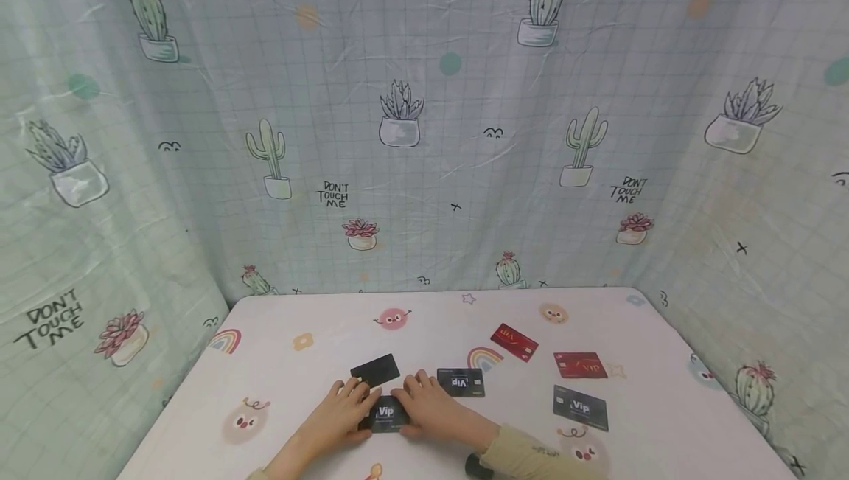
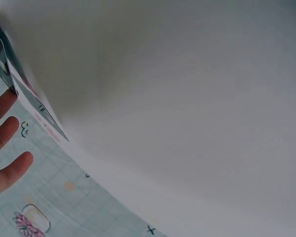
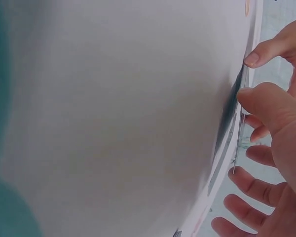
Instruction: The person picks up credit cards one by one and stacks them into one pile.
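In the head view a black bank-style card (image 1: 388, 414) with "Vip" in white is held near the front of the table. My left hand (image 1: 334, 415) grips its left side and my right hand (image 1: 434, 412) its right side. From the right wrist view the card (image 3: 240, 133) appears edge-on, raised off the tabletop, between the right thumb (image 3: 259, 101) and fingertips; the left thumb touches it higher up. Just beyond the left fingers lies a plain black card (image 1: 379, 369). Another black Vip card (image 1: 460, 383), its print upside down, lies beyond the right hand.
Farther right lie a dark grey Vip card (image 1: 581, 408) and two red VIP cards, one flat (image 1: 581, 365) and one turned askew (image 1: 514, 342). A dark rounded object (image 1: 477, 467) shows by the right sleeve. Cactus-print curtains (image 1: 424, 170) surround the white patterned table (image 1: 292, 377).
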The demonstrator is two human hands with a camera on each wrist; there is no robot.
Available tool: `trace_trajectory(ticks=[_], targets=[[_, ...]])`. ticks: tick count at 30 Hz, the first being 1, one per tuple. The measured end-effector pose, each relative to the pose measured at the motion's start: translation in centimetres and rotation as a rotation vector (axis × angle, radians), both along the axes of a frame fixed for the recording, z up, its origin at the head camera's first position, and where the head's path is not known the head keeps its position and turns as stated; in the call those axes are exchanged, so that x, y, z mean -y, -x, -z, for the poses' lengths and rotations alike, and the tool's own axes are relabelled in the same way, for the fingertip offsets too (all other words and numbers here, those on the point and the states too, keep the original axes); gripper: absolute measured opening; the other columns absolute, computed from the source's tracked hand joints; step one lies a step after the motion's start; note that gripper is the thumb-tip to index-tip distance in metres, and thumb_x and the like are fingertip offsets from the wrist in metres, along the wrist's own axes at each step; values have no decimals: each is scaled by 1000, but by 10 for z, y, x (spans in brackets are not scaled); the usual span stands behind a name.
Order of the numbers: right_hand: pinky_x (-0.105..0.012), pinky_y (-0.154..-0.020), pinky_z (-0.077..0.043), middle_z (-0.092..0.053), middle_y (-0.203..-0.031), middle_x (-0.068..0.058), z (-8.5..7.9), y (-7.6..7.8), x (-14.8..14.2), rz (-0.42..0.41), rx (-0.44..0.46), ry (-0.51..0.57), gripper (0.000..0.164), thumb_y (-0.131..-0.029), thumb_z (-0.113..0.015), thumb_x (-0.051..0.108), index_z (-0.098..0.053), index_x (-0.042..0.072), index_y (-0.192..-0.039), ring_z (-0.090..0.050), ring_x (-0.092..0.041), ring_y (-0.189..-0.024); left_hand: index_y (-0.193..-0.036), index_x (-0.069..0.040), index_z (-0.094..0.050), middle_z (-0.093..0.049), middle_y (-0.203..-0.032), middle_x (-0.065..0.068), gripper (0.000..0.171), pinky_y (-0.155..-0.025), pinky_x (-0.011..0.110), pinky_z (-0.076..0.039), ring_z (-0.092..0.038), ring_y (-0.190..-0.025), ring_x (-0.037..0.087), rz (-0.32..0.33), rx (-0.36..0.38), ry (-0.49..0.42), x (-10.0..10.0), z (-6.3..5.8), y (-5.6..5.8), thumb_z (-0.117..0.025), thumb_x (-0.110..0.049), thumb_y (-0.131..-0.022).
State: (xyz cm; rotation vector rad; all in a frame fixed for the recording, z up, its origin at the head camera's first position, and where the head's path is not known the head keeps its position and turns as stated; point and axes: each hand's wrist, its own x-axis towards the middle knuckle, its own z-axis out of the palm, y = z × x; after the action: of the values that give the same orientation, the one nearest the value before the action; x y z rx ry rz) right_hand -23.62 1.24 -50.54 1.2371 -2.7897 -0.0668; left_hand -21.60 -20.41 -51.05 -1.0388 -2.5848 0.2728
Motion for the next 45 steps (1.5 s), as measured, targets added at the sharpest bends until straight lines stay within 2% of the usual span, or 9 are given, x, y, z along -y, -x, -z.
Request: trace_trajectory(ticks=[4,8,11,17,21,28,33,41,45], targets=[[-33,-81,-45,-48,-104,2,-1,-1,-1,-13,-7,15,59,-77,-59,51,-45,19,-125,-39,-11,-90,-122,-16,-52,-53,-108,2,63,-85,39,-40,-48,-103,21,-18,47,6,-1,-4,-2,-62,-52,-71],[-31,-81,-45,-49,-105,3,-4,-1,-3,-23,-8,20,61,-76,-60,51,-45,20,-127,-40,-11,-91,-122,-16,-52,-53,-107,1,62,-85,39,-40,-48,-104,21,-9,40,6,-2,-6,-4,-62,-51,-72],[-30,-81,-45,-50,-104,3,-5,-1,-5,-33,-10,32,62,-76,-61,51,-45,20,-127,-40,-11,-92,-121,-16,-53,-53,-105,1,62,-85,39,-41,-48,-103,22,8,11,3,-2,-6,-4,-63,-51,-71],[-27,-81,-43,-49,-102,3,-8,-3,-8,-33,-5,59,63,-74,-61,51,-45,20,-127,-39,-10,-90,-118,-17,-56,-53,-99,0,63,-81,36,-40,-47,-95,19,51,-96,-22,-3,-5,-2,-65,-52,-67],[-26,-80,-42,-47,-102,3,-9,-4,-10,-29,-8,68,65,-73,-62,52,-45,20,-127,-38,-9,-89,-116,-17,-57,-53,-96,-1,62,-79,35,-40,-46,-91,18,69,-126,-36,-4,-4,-1,-66,-52,-66],[-26,-81,-41,-46,-103,4,-6,-6,-14,-28,-8,77,66,-73,-60,53,-44,21,-128,-36,-9,-88,-116,-16,-57,-52,-94,-2,61,-78,35,-40,-44,-89,15,91,-113,-64,-8,-8,-4,-66,-50,-67],[-27,-84,-41,-46,-106,4,-7,-9,-18,6,43,77,65,-73,-61,52,-43,22,-128,-36,-9,-91,-115,-16,-57,-52,-91,-3,59,-77,36,-40,-43,-88,15,109,-119,-71,-12,-10,-6,-66,-50,-67],[-28,-81,-41,-47,-105,5,-14,-14,-30,20,70,101,64,-73,-62,51,-44,22,-128,-37,-9,-90,-119,-17,-54,-54,-95,-3,60,-82,37,-42,-45,-91,16,104,-109,-61,-20,-11,-9,-64,-51,-70],[-26,-78,-41,-47,-105,5,-14,-16,-37,29,82,111,64,-73,-63,50,-44,23,-127,-36,-9,-89,-120,-17,-53,-54,-94,-3,61,-83,40,-44,-45,-91,16,118,-127,-53,-24,-13,-10,-64,-51,-70]])
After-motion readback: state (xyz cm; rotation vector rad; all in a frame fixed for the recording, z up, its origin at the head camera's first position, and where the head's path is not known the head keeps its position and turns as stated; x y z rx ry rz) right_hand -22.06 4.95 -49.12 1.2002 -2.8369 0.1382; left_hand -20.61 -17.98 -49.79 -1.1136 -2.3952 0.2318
